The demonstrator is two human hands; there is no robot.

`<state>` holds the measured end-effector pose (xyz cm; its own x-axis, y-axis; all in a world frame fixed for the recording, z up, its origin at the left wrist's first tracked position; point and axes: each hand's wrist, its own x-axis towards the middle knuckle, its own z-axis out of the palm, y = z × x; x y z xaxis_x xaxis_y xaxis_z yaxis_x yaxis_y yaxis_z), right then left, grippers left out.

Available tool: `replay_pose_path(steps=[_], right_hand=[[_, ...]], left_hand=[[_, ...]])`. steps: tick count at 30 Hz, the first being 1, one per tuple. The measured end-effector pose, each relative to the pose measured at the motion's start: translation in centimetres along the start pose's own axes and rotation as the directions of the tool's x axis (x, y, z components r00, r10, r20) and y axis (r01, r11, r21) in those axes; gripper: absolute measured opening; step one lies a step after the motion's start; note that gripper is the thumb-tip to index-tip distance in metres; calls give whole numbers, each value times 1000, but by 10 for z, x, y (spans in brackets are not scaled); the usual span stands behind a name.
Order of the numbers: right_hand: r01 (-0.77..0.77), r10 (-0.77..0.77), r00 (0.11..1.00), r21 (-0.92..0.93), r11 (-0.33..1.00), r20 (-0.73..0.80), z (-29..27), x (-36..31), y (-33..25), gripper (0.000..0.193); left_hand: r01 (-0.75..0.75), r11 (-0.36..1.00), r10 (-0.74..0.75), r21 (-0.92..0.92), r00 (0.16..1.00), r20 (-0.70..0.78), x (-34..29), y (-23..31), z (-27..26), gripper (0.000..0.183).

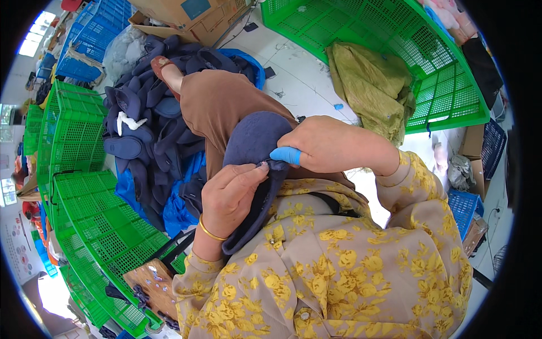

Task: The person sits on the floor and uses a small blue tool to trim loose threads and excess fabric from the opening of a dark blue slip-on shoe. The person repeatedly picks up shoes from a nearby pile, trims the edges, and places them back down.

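Observation:
A navy-blue felt slipper (255,138) lies across my lap, its rounded end away from me. My left hand (227,195), with a gold bangle at the wrist, pinches the slipper's edge between thumb and fingertips. Close beside those fingertips, my right hand (327,144) is closed on the same edge. A blue covering (286,155) wraps one digit of the right hand. Whether a small tool or thread sits between the fingers is hidden.
Many similar slippers (161,141) are heaped on blue sheeting (183,212) at the left. Green crates (101,226) curve along the left side. A large green crate (446,62) stands at far right with an olive sack (367,85) against it. Cardboard boxes (189,14) stand at the back.

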<state>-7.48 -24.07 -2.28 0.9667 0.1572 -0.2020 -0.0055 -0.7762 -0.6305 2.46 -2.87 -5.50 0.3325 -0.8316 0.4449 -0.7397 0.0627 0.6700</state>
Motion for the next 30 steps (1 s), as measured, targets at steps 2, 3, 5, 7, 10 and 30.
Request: replay_pose_path(steps=[2, 3, 5, 7, 10, 30], right_hand=[[-4, 4, 1000, -3, 1000, -20, 2, 0, 0, 30], [-5, 5, 1000, -3, 1000, -29, 3, -1, 0, 30], [-7, 7, 999, -4, 1000, -45, 4, -1, -1, 30], [-7, 7, 999, -10, 1000, -34, 3, -1, -2, 30], [-26, 26, 1000, 7, 1000, 12, 0, -1, -3, 30], [19, -14, 996, -56, 998, 85, -4, 5, -15, 22]], left_hand=[[-2, 1000, 2, 8, 1000, 4, -1, 0, 0, 15], [-4, 1000, 3, 12, 1000, 6, -1, 0, 0, 15], [-15, 1000, 15, 21, 1000, 6, -2, -1, 0, 14], [-21, 999, 21, 26, 1000, 1, -3, -1, 0, 14], [-35, 999, 36, 32, 999, -10, -3, 1, -1, 15], [-145, 982, 145, 119, 989, 10, -4, 6, -1, 21]])
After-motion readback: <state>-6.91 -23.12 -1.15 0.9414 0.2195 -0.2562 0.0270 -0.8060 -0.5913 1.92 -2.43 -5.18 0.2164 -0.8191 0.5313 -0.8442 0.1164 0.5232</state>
